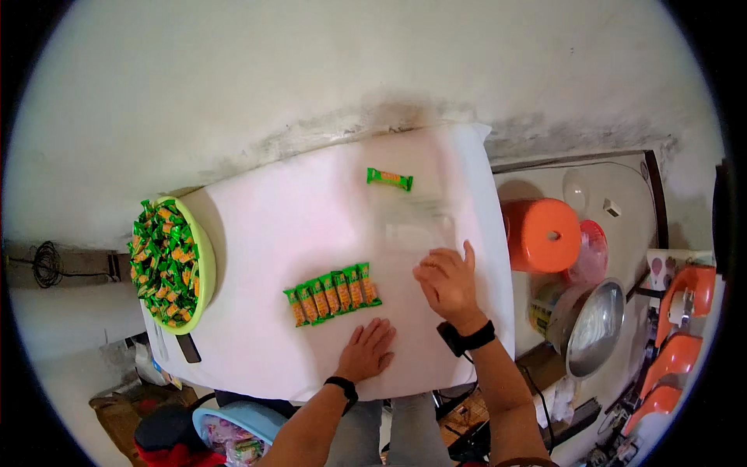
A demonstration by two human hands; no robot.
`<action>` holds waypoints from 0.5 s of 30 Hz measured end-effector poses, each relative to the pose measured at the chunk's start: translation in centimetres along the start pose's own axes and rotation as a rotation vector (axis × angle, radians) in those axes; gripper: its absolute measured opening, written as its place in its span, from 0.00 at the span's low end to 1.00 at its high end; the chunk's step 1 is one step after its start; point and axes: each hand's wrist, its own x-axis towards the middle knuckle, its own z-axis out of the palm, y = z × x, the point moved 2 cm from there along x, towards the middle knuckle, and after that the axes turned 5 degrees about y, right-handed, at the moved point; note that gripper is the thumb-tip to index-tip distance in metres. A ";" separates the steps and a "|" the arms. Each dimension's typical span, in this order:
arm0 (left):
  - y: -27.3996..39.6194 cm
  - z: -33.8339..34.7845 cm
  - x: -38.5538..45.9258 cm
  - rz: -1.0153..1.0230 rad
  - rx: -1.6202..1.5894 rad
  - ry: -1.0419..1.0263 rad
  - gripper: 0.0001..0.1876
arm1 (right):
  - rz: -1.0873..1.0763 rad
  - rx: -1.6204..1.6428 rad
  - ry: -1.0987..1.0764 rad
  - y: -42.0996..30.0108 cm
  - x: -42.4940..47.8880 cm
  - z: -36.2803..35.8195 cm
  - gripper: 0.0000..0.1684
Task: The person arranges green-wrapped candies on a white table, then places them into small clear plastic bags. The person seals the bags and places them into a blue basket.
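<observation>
A tight row of several green-and-orange wrapped snack bars (332, 295) lies side by side on the white-covered table (251, 356). Just below the row's right end, my left hand (366, 352) rests palm down on the cover, holding nothing, its thumb apart. My right hand (450, 281) is over the table's right part with curled fingers and one finger raised. Beyond its fingertips is a blurred clear plastic piece (417, 230); whether my fingers grip it cannot be made out. Farther back, one single wrapped bar (390, 179) lies by itself.
A yellow-green basin (205, 280) heaped with wrapped bars stands at the table's left, near a dark flat object (188, 348). Right of the table are an orange stool (543, 234) and a metal bowl (596, 328). A blue tub (257, 415) with packets sits below the front edge.
</observation>
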 end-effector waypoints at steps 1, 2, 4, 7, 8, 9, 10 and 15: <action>0.1 0.1 -0.1 0.002 -0.018 0.007 0.30 | 0.021 -0.030 -0.048 0.5 -2.4 1.0 0.13; -0.1 0.2 0.1 0.021 -0.047 0.001 0.31 | 0.063 -0.072 -0.097 1.2 -4.6 1.7 0.15; -0.2 0.7 -0.2 0.017 -0.059 0.020 0.32 | 0.201 -0.169 -0.150 1.9 -8.3 2.5 0.25; -0.3 0.7 -0.1 0.038 -0.040 0.057 0.32 | 0.352 -0.254 -0.220 3.7 -12.5 2.5 0.37; -0.2 0.4 -0.2 0.037 -0.036 0.070 0.32 | 0.406 -0.269 -0.259 4.2 -14.0 2.2 0.40; -0.1 0.3 0.0 0.040 -0.035 0.087 0.32 | 0.406 -0.274 -0.288 4.5 -14.9 2.2 0.41; -0.2 0.3 0.1 0.046 -0.052 0.084 0.32 | 0.347 -0.305 -0.275 4.6 -15.0 1.9 0.40; -0.5 0.8 0.3 0.076 -0.049 0.146 0.33 | 0.323 -0.320 -0.230 4.6 -14.9 1.7 0.39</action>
